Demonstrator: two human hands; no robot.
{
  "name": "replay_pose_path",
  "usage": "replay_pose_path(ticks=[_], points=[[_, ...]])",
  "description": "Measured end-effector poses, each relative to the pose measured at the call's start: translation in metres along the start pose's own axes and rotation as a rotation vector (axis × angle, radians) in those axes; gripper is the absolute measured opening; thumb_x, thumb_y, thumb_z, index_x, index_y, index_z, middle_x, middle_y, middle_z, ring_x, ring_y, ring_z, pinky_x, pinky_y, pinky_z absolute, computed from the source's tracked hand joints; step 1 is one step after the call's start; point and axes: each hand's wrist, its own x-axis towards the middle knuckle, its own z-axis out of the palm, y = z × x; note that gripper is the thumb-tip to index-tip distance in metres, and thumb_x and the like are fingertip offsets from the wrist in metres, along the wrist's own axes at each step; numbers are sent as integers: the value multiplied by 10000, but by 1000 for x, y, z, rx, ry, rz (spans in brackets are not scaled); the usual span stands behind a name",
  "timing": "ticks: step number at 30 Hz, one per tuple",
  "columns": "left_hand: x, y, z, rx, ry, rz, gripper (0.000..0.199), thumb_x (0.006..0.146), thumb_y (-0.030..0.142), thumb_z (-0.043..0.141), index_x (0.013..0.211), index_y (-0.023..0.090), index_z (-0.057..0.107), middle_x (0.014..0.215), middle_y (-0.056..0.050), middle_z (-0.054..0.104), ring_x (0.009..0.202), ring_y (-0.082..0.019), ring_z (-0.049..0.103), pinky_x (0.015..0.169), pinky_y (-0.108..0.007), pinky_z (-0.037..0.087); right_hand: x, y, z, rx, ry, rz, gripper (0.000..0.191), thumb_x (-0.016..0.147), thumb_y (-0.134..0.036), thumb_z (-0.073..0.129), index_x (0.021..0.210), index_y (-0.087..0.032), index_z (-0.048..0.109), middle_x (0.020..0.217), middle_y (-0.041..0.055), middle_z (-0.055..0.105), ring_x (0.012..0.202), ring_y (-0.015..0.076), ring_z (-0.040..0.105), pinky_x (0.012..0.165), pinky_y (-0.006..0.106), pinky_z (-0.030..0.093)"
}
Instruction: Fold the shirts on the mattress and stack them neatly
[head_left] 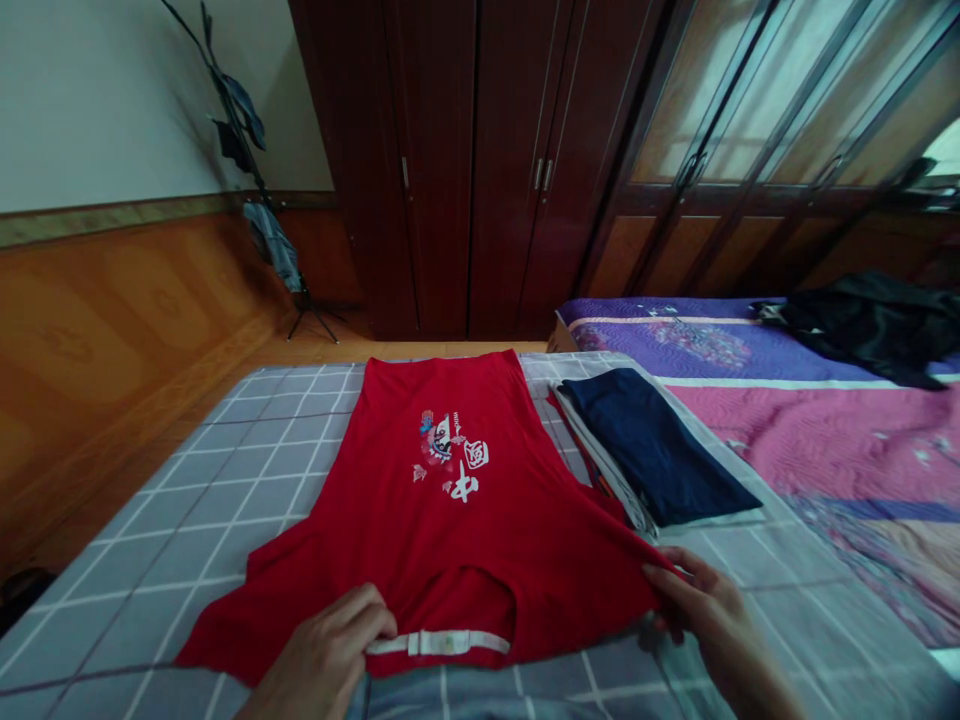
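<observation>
A red T-shirt (pixel 390 520) with a white and blue print lies spread face up, its neckline toward me and its hem at the far edge of the checked bed cover. My left hand (pixel 334 645) is closed on the shirt's shoulder, just left of the neck opening with its white inner tape. The fingertips of my right hand (pixel 705 610) pinch the end of the sleeve on the right, lifting it a little. Right of the shirt, a stack of folded clothes has a navy blue garment (pixel 652 450) on top, with grey and red cloth beneath.
The grey checked bed cover (pixel 187 540) lies under everything. To the right is another surface with a purple and pink cover (pixel 795 430) and a dark garment (pixel 877 320). A dark red wardrobe (pixel 480 170) stands behind; a coat stand (pixel 244 150) holds clothes at back left.
</observation>
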Motion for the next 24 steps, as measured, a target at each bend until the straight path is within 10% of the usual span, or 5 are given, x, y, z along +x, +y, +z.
replay_pose_path(ticks=[7,16,24], points=[[26,17,-13,162,-27,197,291,854,206,541,1136,274,552,1130,-33,632,1004,-199,603,851,-273,480,6,5,-8,-197,-73,-24,497,613,-470,649,999,-164,582,497,-29,589,367,120,490,356,200,303],[118,103,55,449,85,588,179,892,191,504,1057,140,553,972,-82,635,885,-227,618,705,-316,507,15,-13,8,101,41,41,528,567,-476,737,987,-178,616,732,38,684,665,220,659,579,289,502],[143,99,34,52,-308,672,241,908,399,503,963,183,597,819,-32,635,624,-161,623,457,-241,366,1,-15,-18,0,56,128,543,618,-496,722,1033,-169,600,555,-14,602,427,134,520,387,227,383]])
